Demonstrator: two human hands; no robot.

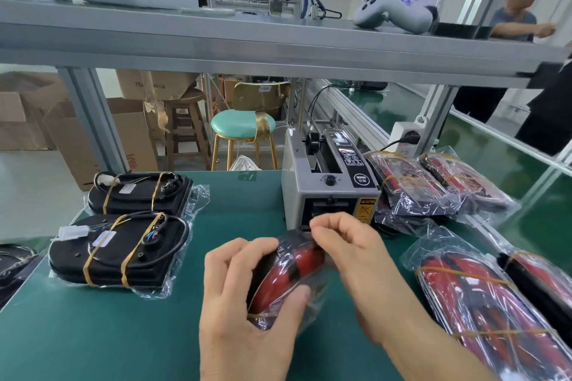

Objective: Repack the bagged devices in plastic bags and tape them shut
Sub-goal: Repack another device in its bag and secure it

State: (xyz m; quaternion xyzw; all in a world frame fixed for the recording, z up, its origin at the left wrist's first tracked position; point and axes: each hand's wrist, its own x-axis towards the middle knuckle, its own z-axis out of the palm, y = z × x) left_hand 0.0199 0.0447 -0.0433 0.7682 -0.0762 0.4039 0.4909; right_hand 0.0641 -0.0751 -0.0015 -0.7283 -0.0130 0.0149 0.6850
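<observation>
A red and black device in a clear plastic bag (289,272) stands on edge at the middle of the green mat (154,334). My left hand (244,303) grips it, fingers over the top and thumb at its lower side. My right hand (346,244) pinches something thin and clear, apparently a piece of tape, at the bag's far end, just in front of the grey tape dispenser (328,185). Two black bagged devices (120,250) (139,192) lie at the left. Several red bagged devices (414,189) (495,303) lie at the right.
An aluminium shelf (278,49) spans overhead with a grey controller (396,12) on it. A power strip (405,136) sits behind the dispenser. Beyond the table stand a teal stool (241,127), a wooden stool and cardboard boxes (77,133). A person (520,9) stands at the far right.
</observation>
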